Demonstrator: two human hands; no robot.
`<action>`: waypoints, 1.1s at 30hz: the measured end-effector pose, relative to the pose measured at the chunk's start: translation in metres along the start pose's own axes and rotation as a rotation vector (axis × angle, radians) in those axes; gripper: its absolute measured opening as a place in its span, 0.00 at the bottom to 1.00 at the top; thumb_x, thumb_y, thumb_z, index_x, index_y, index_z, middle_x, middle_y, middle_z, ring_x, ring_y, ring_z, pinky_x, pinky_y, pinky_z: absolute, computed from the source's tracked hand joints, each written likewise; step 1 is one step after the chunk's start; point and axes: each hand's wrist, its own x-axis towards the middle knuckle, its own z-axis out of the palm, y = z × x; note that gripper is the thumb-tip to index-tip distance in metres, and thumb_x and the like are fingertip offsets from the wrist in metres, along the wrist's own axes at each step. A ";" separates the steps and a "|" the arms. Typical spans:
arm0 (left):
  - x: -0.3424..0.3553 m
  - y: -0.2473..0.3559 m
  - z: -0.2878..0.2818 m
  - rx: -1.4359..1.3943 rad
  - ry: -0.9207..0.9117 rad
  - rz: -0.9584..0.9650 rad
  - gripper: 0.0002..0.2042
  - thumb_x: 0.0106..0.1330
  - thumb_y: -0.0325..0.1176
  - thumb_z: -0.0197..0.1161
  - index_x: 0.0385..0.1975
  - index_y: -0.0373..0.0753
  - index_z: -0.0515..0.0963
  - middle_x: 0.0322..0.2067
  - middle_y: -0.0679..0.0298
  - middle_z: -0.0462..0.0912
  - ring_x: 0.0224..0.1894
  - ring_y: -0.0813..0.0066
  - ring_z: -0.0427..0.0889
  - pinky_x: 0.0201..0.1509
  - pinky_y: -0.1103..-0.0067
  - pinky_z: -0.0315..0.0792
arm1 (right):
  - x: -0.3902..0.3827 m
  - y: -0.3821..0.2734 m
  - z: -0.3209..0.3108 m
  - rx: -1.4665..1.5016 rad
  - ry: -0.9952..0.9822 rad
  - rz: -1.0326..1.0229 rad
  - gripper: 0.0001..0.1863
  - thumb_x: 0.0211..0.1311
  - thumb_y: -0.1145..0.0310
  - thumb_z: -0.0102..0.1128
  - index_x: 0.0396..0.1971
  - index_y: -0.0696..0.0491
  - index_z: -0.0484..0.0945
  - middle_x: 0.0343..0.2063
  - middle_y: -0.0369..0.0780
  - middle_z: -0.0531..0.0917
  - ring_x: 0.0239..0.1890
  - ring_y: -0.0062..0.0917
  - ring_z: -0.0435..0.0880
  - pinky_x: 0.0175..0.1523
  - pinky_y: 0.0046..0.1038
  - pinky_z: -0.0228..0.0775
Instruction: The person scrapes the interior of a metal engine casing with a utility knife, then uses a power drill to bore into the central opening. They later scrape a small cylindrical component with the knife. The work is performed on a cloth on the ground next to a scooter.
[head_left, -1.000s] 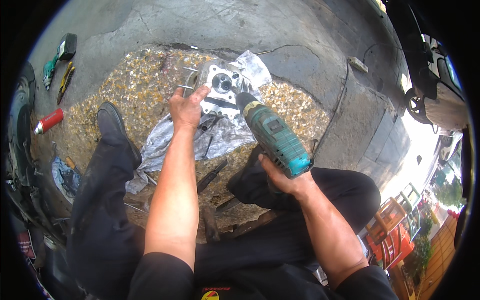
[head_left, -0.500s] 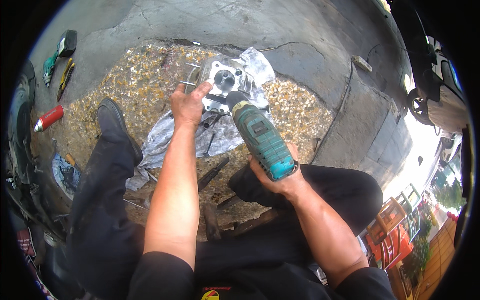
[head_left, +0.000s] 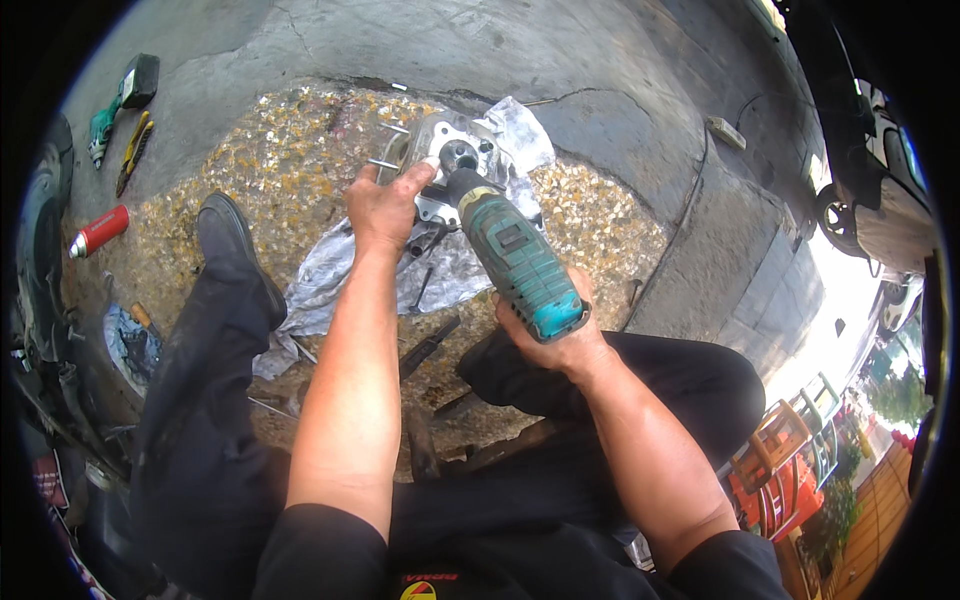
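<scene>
My left hand [head_left: 385, 208] grips the left side of a silver metal engine part [head_left: 439, 135], which has a round recess, bolt holes and studs sticking out leftward. My right hand [head_left: 575, 340] is wrapped round a teal cordless drill [head_left: 522, 262], whose dark chuck points into the recess; whether its tip touches the metal is hidden. The part rests on a crumpled grey-white cloth [head_left: 325, 280]. A dark rod [head_left: 422, 290] lies on the cloth, and a black tool [head_left: 430, 350] lies just below it.
At the left are a second teal power tool [head_left: 103, 130], yellow-handled pliers [head_left: 135, 150], a red spray can [head_left: 100, 230] and dark vehicle parts [head_left: 42, 250]. A small block [head_left: 725, 132] and cable lie right. Parked vehicles [head_left: 855, 225] and stacked chairs [head_left: 785, 445] stand beyond.
My right hand and the drill have moved up and slightly left, bringing the chuck over the recess. My left hand has shifted slightly up and right, still on the metal part.
</scene>
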 end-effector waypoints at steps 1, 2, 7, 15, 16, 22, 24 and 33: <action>0.002 0.000 0.000 -0.006 0.000 0.013 0.39 0.48 0.46 0.77 0.51 0.16 0.75 0.45 0.41 0.84 0.47 0.56 0.84 0.56 0.71 0.74 | 0.002 0.001 0.000 0.128 0.032 0.029 0.18 0.47 0.66 0.72 0.39 0.56 0.81 0.30 0.48 0.86 0.33 0.45 0.87 0.38 0.38 0.80; 0.003 0.000 0.000 -0.002 -0.016 -0.001 0.42 0.46 0.47 0.78 0.52 0.13 0.74 0.45 0.37 0.84 0.48 0.54 0.85 0.57 0.71 0.74 | 0.002 0.002 0.000 0.125 0.013 0.061 0.18 0.47 0.66 0.72 0.38 0.56 0.81 0.31 0.48 0.85 0.33 0.45 0.87 0.38 0.38 0.80; 0.002 0.007 0.004 0.106 0.084 0.013 0.47 0.43 0.49 0.79 0.54 0.12 0.71 0.46 0.36 0.83 0.50 0.53 0.85 0.58 0.70 0.74 | -0.003 -0.002 -0.014 0.089 0.074 -0.020 0.16 0.47 0.68 0.71 0.39 0.54 0.83 0.32 0.48 0.86 0.32 0.44 0.87 0.39 0.37 0.80; 0.004 0.029 0.000 0.261 -0.050 0.117 0.38 0.42 0.54 0.79 0.43 0.24 0.81 0.37 0.44 0.87 0.42 0.55 0.88 0.51 0.70 0.77 | 0.105 0.022 -0.141 -0.197 -0.376 0.010 0.23 0.51 0.70 0.73 0.50 0.50 0.82 0.43 0.42 0.88 0.46 0.32 0.86 0.56 0.34 0.78; 0.004 0.029 -0.001 0.261 -0.071 0.104 0.39 0.42 0.54 0.79 0.44 0.23 0.81 0.37 0.44 0.87 0.42 0.55 0.88 0.52 0.70 0.77 | 0.126 0.026 -0.151 -0.318 -0.440 0.031 0.23 0.51 0.69 0.73 0.50 0.49 0.83 0.42 0.41 0.88 0.45 0.32 0.87 0.55 0.36 0.78; 0.011 0.020 0.000 0.221 -0.085 0.051 0.44 0.42 0.55 0.78 0.52 0.20 0.77 0.42 0.41 0.86 0.46 0.54 0.87 0.56 0.72 0.76 | 0.129 0.034 -0.167 -0.349 -0.473 0.144 0.23 0.53 0.68 0.72 0.52 0.48 0.83 0.42 0.40 0.89 0.45 0.28 0.86 0.55 0.34 0.78; 0.012 0.020 0.001 0.261 -0.040 0.087 0.46 0.42 0.55 0.78 0.53 0.20 0.76 0.43 0.40 0.85 0.48 0.54 0.86 0.58 0.71 0.75 | 0.113 0.037 -0.158 -0.267 -0.398 0.144 0.24 0.53 0.68 0.73 0.53 0.48 0.83 0.43 0.40 0.89 0.46 0.28 0.86 0.56 0.34 0.77; 0.003 0.025 -0.001 0.192 -0.088 0.034 0.40 0.42 0.55 0.78 0.48 0.26 0.80 0.44 0.42 0.86 0.47 0.53 0.85 0.57 0.71 0.75 | 0.124 0.065 -0.147 -0.109 -0.494 0.138 0.19 0.53 0.67 0.70 0.47 0.52 0.85 0.39 0.40 0.89 0.40 0.27 0.86 0.50 0.32 0.78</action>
